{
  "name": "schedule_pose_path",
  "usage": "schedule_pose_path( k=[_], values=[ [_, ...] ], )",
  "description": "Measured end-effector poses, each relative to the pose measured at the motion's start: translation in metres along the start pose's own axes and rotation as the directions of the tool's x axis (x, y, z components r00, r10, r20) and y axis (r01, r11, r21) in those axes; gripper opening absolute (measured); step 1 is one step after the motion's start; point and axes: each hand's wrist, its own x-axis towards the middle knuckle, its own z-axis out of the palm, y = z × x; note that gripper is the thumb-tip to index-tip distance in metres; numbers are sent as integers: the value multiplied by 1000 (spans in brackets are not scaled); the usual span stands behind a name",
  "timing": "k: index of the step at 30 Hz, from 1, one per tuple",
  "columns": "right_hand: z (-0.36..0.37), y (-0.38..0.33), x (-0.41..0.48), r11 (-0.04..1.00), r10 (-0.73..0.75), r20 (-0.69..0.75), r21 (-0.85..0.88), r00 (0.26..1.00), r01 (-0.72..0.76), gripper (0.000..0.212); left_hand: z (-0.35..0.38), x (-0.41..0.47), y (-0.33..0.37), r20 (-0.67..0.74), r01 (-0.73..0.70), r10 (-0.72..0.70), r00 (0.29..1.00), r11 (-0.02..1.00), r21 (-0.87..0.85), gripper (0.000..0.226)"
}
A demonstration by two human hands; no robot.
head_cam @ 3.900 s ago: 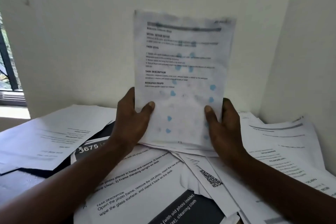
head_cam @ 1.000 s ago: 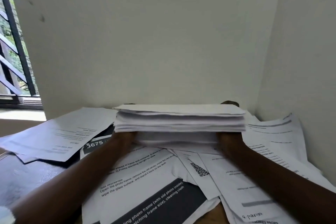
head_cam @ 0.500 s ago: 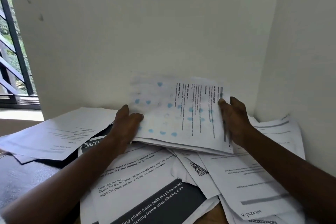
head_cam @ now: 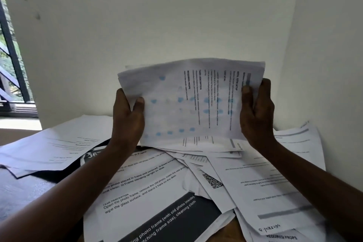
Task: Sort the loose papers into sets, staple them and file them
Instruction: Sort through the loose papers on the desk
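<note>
Left hand [head_cam: 127, 122] grips the left edge of a paper stack [head_cam: 192, 100], thumb on the front face. Right hand [head_cam: 256, 114] grips the right edge, thumb on front too. Stack is held up landscape above the worktop, text running sideways, blue spots showing on the top sheet. Below it, loose papers [head_cam: 149, 192] cover the worktop [head_cam: 17, 192], overlapping; one shows a QR code [head_cam: 212, 180]. White wall [head_cam: 157, 15] behind, window [head_cam: 9, 65] at far left.

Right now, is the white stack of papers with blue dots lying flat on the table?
No, the left hand and right hand hold the white stack of papers with blue dots up, facing the camera.
</note>
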Motion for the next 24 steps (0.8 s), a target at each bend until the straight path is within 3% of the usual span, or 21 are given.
schedule_pose_path(
  k=[3, 7, 9, 16, 22, 24],
  values=[
    [1, -5, 0, 990, 119, -43, 84, 992, -115, 6, 5, -2, 3, 25, -48, 48, 999, 998, -32, 34],
    [10, 9, -31, 923, 376, -27, 93, 926, -372, 10, 9, -18, -9, 150, 57, -70, 986, 994, 90, 21],
    [12, 10, -33, 901, 424, -42, 116, 905, -417, 12, 12, -20, -8, 157, 50, -68, 985, 992, 117, 20],
    [13, 9, -28, 915, 404, -85, 60, 911, -400, 13, 15, -18, -10, 78, 41, -55, 995, 983, 177, 18],
    [2, -5, 0, 955, 295, -130, 81, 946, -287, 20, 15, -11, 4, 14, -41, 39, 999, 985, 167, 19],
    [3, 1, -4, 952, 304, -119, 79, 945, -296, 18, 14, -12, 1, 18, 0, -3, 1000, 987, 161, 23]
  ],
)
